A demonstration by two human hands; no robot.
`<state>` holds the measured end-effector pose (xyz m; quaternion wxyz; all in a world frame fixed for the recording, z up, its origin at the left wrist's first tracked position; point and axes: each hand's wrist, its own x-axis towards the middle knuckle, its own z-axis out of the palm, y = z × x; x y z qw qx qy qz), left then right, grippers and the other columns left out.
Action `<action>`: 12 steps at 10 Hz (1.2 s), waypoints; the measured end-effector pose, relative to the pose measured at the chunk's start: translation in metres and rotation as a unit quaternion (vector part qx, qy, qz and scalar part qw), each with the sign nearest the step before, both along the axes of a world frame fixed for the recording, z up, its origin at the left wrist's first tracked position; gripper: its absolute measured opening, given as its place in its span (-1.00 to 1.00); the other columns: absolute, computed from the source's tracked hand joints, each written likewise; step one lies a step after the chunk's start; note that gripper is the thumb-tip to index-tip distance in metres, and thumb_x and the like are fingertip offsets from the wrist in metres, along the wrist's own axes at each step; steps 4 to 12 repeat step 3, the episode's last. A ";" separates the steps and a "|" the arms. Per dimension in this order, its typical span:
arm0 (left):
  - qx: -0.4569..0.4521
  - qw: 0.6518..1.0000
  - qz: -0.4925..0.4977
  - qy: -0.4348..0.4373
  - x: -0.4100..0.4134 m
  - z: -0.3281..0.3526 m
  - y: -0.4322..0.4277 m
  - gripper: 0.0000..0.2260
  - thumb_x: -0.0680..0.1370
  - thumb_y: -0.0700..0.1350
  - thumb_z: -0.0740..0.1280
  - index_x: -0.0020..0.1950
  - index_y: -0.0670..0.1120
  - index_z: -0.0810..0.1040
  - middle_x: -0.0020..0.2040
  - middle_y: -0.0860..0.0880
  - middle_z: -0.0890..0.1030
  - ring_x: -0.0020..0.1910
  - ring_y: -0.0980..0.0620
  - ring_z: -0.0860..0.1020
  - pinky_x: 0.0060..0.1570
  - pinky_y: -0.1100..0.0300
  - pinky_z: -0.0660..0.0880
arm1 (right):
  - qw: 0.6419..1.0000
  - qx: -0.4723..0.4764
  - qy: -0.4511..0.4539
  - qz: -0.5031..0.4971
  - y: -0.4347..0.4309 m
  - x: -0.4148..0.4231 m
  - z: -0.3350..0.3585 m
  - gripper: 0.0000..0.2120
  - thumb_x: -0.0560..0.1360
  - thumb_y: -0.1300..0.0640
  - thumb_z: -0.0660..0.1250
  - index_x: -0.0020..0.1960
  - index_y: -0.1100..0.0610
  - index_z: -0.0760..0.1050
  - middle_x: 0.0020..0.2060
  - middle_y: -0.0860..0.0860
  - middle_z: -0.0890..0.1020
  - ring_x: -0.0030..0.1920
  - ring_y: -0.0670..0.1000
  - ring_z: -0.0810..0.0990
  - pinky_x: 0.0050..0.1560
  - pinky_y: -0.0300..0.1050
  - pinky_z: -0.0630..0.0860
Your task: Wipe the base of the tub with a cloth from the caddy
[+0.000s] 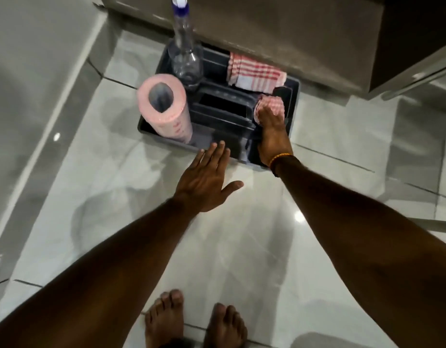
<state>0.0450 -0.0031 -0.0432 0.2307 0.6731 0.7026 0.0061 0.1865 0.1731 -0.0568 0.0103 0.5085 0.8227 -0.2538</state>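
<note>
A dark plastic caddy (151, 126) stands on the tiled floor against a grey cabinet. My right hand (273, 129) reaches into its right compartment and is closed on a bunched red-and-white checked cloth (270, 104). A second, folded checked cloth (254, 74) lies in the caddy's back right section. My left hand (208, 182) hovers flat with fingers spread just in front of the caddy's near edge, holding nothing. The tub's pale rim (41, 79) runs along the left side; its base is out of view.
A pink paper roll (164, 106) stands in the caddy's front left, and a clear spray bottle (184, 51) in the back left. My bare feet (194, 320) are on the glossy tiles at the bottom. A glass door edge (417, 74) shows at the right.
</note>
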 end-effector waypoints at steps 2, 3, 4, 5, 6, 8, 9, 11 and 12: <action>0.000 0.999 -0.025 0.021 -0.007 -0.019 -0.006 -0.14 0.60 0.43 -0.17 0.70 -0.16 -0.08 0.73 -0.18 -0.07 0.71 -0.14 -0.08 0.67 -0.08 -0.09 | 0.990 0.017 -0.138 0.033 -0.012 -0.010 -0.025 -0.19 0.70 -0.08 0.17 0.71 0.13 -0.25 0.72 0.15 -0.19 0.69 0.35 -0.27 0.69 0.24 -0.26; 0.010 1.000 -0.008 0.018 -0.010 0.004 -0.012 -0.13 0.60 0.43 -0.15 0.70 -0.18 -0.06 0.73 -0.20 -0.06 0.71 -0.15 -0.06 0.67 -0.07 -0.07 | 0.990 0.007 -0.133 0.044 -0.012 -0.010 0.005 -0.21 0.72 -0.16 0.12 0.71 0.09 -0.27 0.72 0.13 -0.21 0.70 0.31 -0.27 0.71 0.28 -0.23; 0.010 1.000 -0.008 0.018 -0.010 0.004 -0.012 -0.13 0.60 0.43 -0.15 0.70 -0.18 -0.06 0.73 -0.20 -0.06 0.71 -0.15 -0.06 0.67 -0.07 -0.07 | 0.990 0.007 -0.133 0.044 -0.012 -0.010 0.005 -0.21 0.72 -0.16 0.12 0.71 0.09 -0.27 0.72 0.13 -0.21 0.70 0.31 -0.27 0.71 0.28 -0.23; 0.010 1.000 -0.008 0.018 -0.010 0.004 -0.012 -0.13 0.60 0.43 -0.15 0.70 -0.18 -0.06 0.73 -0.20 -0.06 0.71 -0.15 -0.06 0.67 -0.07 -0.07 | 0.990 0.007 -0.133 0.044 -0.012 -0.010 0.005 -0.21 0.72 -0.16 0.12 0.71 0.09 -0.27 0.72 0.13 -0.21 0.70 0.31 -0.27 0.71 0.28 -0.23; 0.010 1.000 -0.008 0.018 -0.010 0.004 -0.012 -0.13 0.60 0.43 -0.15 0.70 -0.18 -0.06 0.73 -0.20 -0.06 0.71 -0.15 -0.06 0.67 -0.07 -0.07 | 0.990 0.007 -0.133 0.044 -0.012 -0.010 0.005 -0.21 0.72 -0.16 0.12 0.71 0.09 -0.27 0.72 0.13 -0.21 0.70 0.31 -0.27 0.71 0.28 -0.23; 0.010 1.000 -0.008 0.018 -0.010 0.004 -0.012 -0.13 0.60 0.43 -0.15 0.70 -0.18 -0.06 0.73 -0.20 -0.06 0.71 -0.15 -0.06 0.67 -0.07 -0.07 | 0.990 0.007 -0.133 0.044 -0.012 -0.010 0.005 -0.21 0.72 -0.16 0.12 0.71 0.09 -0.27 0.72 0.13 -0.21 0.70 0.31 -0.27 0.71 0.28 -0.23; 0.010 1.000 -0.008 0.018 -0.010 0.004 -0.012 -0.13 0.60 0.43 -0.15 0.70 -0.18 -0.06 0.73 -0.20 -0.06 0.71 -0.15 -0.06 0.67 -0.07 -0.07 | 0.990 0.007 -0.133 0.044 -0.012 -0.010 0.005 -0.21 0.72 -0.16 0.12 0.71 0.09 -0.27 0.72 0.13 -0.21 0.70 0.31 -0.27 0.71 0.28 -0.23; 0.010 1.000 -0.008 0.018 -0.010 0.004 -0.012 -0.13 0.60 0.43 -0.15 0.70 -0.18 -0.06 0.73 -0.20 -0.06 0.71 -0.15 -0.06 0.67 -0.07 -0.07 | 0.990 0.007 -0.133 0.044 -0.012 -0.010 0.005 -0.21 0.72 -0.16 0.12 0.71 0.09 -0.27 0.72 0.13 -0.21 0.70 0.31 -0.27 0.71 0.28 -0.23; 0.010 1.000 -0.008 0.018 -0.010 0.004 -0.012 -0.13 0.60 0.43 -0.15 0.70 -0.18 -0.06 0.73 -0.20 -0.06 0.71 -0.15 -0.06 0.67 -0.07 -0.07 | 0.990 0.007 -0.133 0.044 -0.012 -0.010 0.005 -0.21 0.72 -0.16 0.12 0.71 0.09 -0.27 0.72 0.13 -0.21 0.70 0.31 -0.27 0.71 0.28 -0.23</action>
